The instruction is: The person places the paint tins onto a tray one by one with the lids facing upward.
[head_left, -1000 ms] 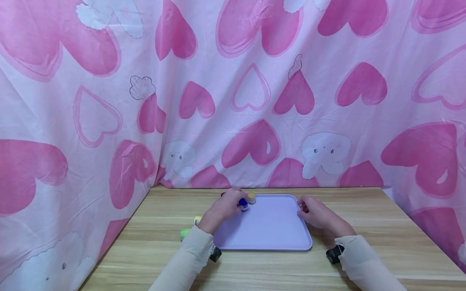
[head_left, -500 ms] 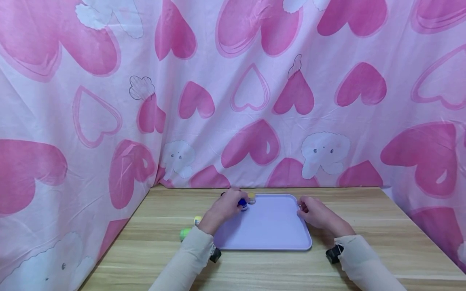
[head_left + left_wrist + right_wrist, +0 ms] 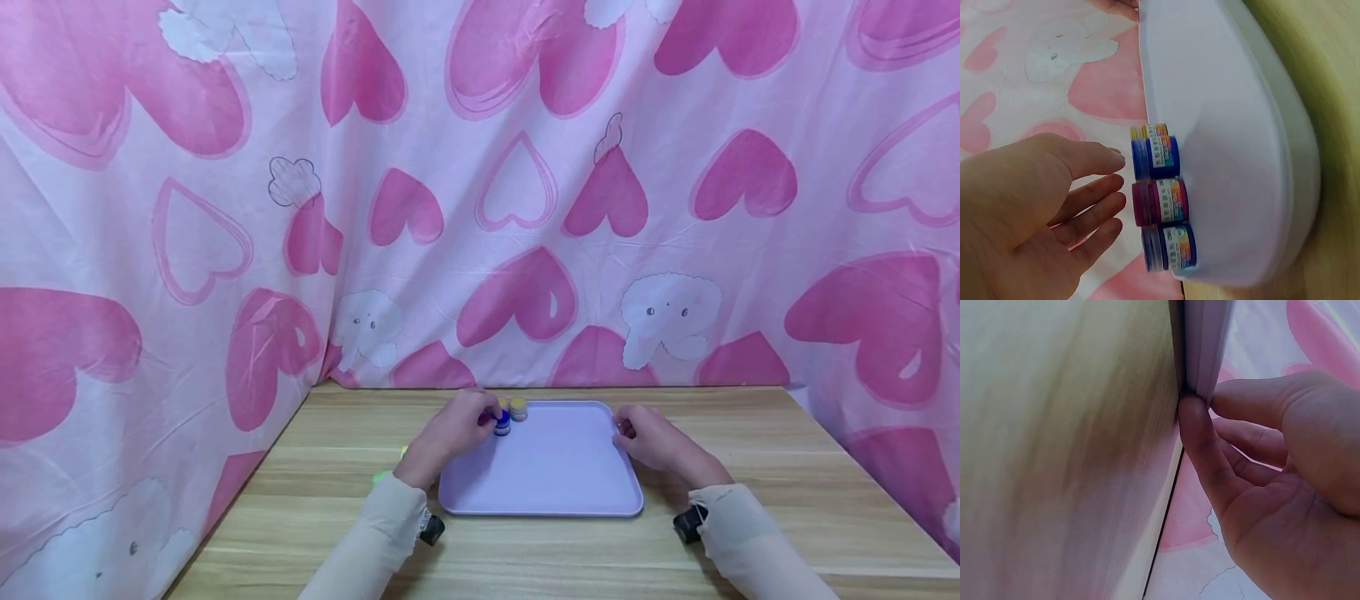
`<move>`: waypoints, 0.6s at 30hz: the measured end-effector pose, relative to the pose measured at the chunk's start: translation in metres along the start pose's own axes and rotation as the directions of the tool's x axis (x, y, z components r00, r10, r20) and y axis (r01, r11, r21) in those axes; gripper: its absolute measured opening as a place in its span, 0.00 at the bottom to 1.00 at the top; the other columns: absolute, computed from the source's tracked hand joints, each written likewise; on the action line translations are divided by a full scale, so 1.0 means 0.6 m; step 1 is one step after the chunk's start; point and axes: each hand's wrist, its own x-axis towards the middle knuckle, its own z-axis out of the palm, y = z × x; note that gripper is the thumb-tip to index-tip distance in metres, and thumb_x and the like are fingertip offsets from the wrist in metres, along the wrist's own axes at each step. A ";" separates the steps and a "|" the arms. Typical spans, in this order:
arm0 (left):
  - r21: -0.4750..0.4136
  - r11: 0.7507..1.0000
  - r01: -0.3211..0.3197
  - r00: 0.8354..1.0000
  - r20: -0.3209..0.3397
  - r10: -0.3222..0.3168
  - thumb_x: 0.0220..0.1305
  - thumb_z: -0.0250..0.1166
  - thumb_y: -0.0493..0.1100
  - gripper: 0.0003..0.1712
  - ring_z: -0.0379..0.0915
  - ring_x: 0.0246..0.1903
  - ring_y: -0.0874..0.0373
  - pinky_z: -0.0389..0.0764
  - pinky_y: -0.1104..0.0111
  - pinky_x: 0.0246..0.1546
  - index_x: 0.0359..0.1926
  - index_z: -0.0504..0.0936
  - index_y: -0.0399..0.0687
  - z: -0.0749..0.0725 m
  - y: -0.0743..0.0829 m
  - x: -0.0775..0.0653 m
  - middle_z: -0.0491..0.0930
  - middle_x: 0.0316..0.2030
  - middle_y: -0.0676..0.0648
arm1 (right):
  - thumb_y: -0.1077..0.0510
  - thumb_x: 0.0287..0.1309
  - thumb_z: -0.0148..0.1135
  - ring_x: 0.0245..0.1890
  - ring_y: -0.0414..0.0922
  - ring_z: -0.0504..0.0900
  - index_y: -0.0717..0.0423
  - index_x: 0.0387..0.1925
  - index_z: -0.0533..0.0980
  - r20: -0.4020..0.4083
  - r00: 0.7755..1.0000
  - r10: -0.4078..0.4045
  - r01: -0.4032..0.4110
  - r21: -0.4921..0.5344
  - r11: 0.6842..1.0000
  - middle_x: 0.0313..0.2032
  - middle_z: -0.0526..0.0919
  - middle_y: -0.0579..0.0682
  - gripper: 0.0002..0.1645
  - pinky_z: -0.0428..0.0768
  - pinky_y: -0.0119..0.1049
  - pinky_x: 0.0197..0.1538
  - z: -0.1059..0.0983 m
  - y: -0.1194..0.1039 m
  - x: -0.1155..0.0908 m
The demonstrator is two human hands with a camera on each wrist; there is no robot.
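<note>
A pale lilac tray (image 3: pixel 555 467) lies on the wooden table. Small paint jars stand along its left end: in the left wrist view a yellow jar (image 3: pixel 1155 130), a blue jar (image 3: pixel 1169 157), a magenta jar (image 3: pixel 1171 201) and a dark blue jar (image 3: pixel 1180 247). My left hand (image 3: pixel 465 423) hovers beside them, its loosely bent fingers just off the lids and holding nothing. From the head it hides part of the row. On the opposite side, my right hand (image 3: pixel 656 442) pinches the tray's right rim between thumb and fingers, as the right wrist view shows.
Left of the tray, a green item (image 3: pixel 381 479) and a yellow item (image 3: pixel 404 451) lie partly behind the left forearm. A pink heart-patterned curtain (image 3: pixel 517 208) hangs behind the table and along its sides.
My left hand has let go of a jar on the tray and drawn back slightly to the left, showing more of the jars. The right hand has stayed at the tray's rim.
</note>
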 end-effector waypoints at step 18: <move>-0.064 0.986 0.153 0.987 -0.039 -0.156 0.68 0.71 0.33 0.09 0.84 0.41 0.54 0.89 0.62 0.47 0.49 0.90 0.42 -0.030 -0.019 -0.049 0.89 0.41 0.47 | 0.65 0.70 0.69 0.39 0.46 0.80 0.65 0.56 0.82 0.010 1.000 0.025 -0.025 0.001 1.000 0.40 0.85 0.52 0.16 0.90 0.41 0.47 -0.001 0.001 0.004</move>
